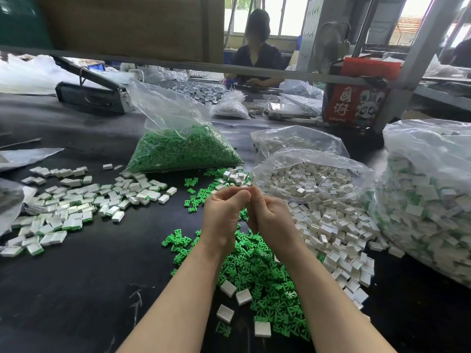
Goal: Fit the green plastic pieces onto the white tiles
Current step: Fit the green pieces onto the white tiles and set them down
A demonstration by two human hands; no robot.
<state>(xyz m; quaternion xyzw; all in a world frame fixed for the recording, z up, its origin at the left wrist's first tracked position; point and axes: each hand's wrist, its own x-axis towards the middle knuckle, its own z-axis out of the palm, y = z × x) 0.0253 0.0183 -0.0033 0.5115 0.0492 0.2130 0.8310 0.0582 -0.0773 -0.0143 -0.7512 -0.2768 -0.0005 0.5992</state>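
Green plastic pieces lie below; left hand and right hand, fingers curled together, probably press one onto a hidden tile, to be seated flush next.

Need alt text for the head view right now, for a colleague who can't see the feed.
Two bare hands, left hand and right hand, meet fingertip to fingertip above the black table, fingers curled around something too small to see. Below them lies a loose pile of green plastic pieces; bare white plastic tiles spread right, tiles with green edges left.
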